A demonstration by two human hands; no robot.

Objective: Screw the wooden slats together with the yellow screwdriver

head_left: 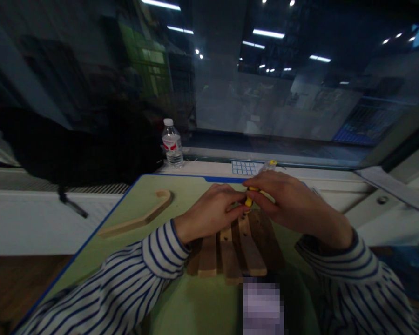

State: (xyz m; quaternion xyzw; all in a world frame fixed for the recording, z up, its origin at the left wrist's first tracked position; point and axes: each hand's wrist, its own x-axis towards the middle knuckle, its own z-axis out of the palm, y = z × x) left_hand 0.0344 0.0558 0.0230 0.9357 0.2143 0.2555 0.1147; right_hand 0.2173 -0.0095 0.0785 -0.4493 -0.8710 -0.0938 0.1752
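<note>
My right hand [282, 197] is closed in a pinch round a small yellow-and-black tool [249, 200], which looks like a short screwdriver. From the other side, the thumb and index finger of my left hand [211, 209] close at the tool's lower end; whether they grip its tip or a small part there is hidden. Both hands are above a wooden piece made of several pale slats [230, 260], with dark holes along them. A darker brown board [265, 232] lies under the slats. My left hand covers their upper left ends.
A hooked wooden stick [139, 221] lies at the left on the green, blue-edged table [181, 186]. On the windowsill stand a water bottle [172, 144] and a blue-and-white grid sheet [244, 167]. A black bag [73, 149] is at the left. A blurred-out patch [263, 307] is near the front.
</note>
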